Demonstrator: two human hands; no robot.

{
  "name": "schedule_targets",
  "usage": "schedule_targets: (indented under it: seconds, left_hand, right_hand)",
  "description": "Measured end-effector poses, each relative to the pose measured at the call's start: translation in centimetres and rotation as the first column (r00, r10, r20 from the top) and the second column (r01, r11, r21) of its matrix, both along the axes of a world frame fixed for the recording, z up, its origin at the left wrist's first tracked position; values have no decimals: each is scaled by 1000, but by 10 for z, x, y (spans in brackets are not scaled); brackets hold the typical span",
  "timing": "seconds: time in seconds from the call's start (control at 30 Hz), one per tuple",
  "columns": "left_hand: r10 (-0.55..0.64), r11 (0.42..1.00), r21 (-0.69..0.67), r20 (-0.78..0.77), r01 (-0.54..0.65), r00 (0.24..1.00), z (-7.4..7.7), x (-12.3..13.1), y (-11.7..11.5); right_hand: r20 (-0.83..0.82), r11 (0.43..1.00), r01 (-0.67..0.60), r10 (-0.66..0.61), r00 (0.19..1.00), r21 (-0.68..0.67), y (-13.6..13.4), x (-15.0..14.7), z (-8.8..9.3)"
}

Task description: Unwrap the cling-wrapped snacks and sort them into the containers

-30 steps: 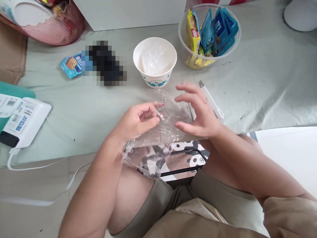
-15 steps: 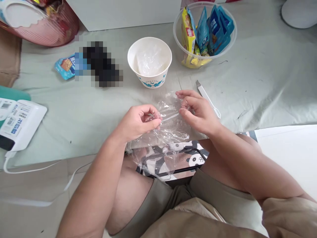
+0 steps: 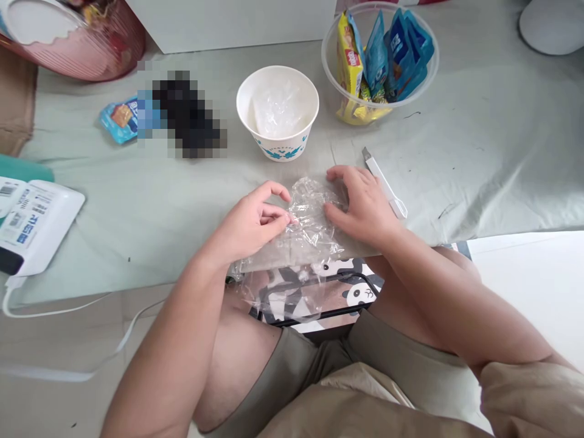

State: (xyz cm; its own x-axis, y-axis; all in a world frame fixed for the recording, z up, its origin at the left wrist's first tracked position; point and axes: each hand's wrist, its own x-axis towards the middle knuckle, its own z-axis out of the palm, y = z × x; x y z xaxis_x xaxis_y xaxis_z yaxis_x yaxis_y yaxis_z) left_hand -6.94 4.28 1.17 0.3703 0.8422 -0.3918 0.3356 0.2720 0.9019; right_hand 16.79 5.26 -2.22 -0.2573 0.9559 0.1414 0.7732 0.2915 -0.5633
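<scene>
Plastic film (image 3: 310, 228), clear and crumpled, lies at the near edge of the cloth-covered table (image 3: 479, 152), about midway along it. Its lower part hangs off the edge over a panda-patterned object (image 3: 353, 295) by the person's lap. The left hand (image 3: 249, 222) pinches the film's left side between thumb and curled fingers. The right hand (image 3: 362, 204) is closed on the film's right side, fingers bent down over the bunched top and thumb pressed against it. The hands are near each other, with the wrinkled film between them.

Just right of the right hand, a white utility knife (image 3: 385, 185) lies on the cloth, its blade end toward the far edge. Beyond the hands stands a white paper bowl (image 3: 277, 131) with clear plastic inside. To its right, near the far edge, is a clear bowl (image 3: 424, 79) of yellow and blue snack packets. A small blue packet (image 3: 117, 118) lies toward the far left corner. A white labelled box (image 3: 34, 228) sits at the left edge.
</scene>
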Motion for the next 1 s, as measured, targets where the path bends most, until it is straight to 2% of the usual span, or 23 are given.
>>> schedule_targets:
  seconds: [0.13, 0.23, 0.33, 0.43, 0.5, 0.53, 0.57, 0.6, 0.63, 0.67, 0.7, 0.73, 0.83, 0.93, 1.0]
  left_hand:
    - [-43, 986, 161, 70, 32, 997, 4, -2, -2]
    - [-54, 979, 200, 63, 41, 997, 3, -5, -2]
    - [-89, 986, 154, 110, 71, 990, -1, -10, -1]
    - [-93, 995, 39, 167, 87, 982, -4, -14, 2]
    - [-3, 999, 33, 191, -3, 982, -4, -16, 4]
    - [91, 991, 81, 210, -110, 973, -3, -17, 6]
    - [207, 959, 142, 230, -244, 951, -2, -18, 7]
    - [331, 902, 201, 247, -382, 911, -1, -19, 8]
    - [432, 838, 245, 249, -488, 867, 0, -20, 8]
    - [491, 801, 266, 219, -536, 843, 1, -20, 7]
    - [507, 807, 261, 155, -530, 848, 2, -20, 6]
    - [483, 844, 232, 65, -484, 873, 3, -20, 5]
    - [308, 950, 126, -212, -287, 928, 6, -13, -2]
    - [178, 984, 101, -413, -150, 893, 8, -3, -5]
    - [133, 991, 78, -450, -109, 883, 9, 0, -4]
  right_hand:
    - [-191, 992, -68, 46, 980, -110, 1, 2, 7]
    - [-393, 958, -166, 62, 917, -236, 3, 4, 10]
    - [-562, 939, -192, -3, 827, -287, 2, 4, 11]
    - [-611, 957, -73, -120, 783, -282, 3, 6, 10]
    - [-606, 966, 36, -189, 772, -256, 5, 9, 6]
    - [-606, 971, 86, -207, 768, -224, 7, 12, 3]
    - [-609, 975, 131, -214, 764, -178, 8, 15, 0]
    - [-612, 977, 169, -211, 762, -128, 10, 18, -3]
    - [-615, 976, 202, -206, 762, -77, 12, 21, -6]
    - [-614, 973, 228, -199, 764, -33, 14, 24, -9]
    - [-610, 970, 245, -193, 769, 2, 15, 27, -12]
    - [-602, 966, 256, -188, 776, 29, 15, 29, -14]
    - [-561, 963, 260, -175, 809, 74, 15, 33, -18]
    - [-514, 962, 254, -169, 841, 99, 14, 34, -20]
    - [-493, 962, 251, -169, 853, 105, 14, 34, -20]
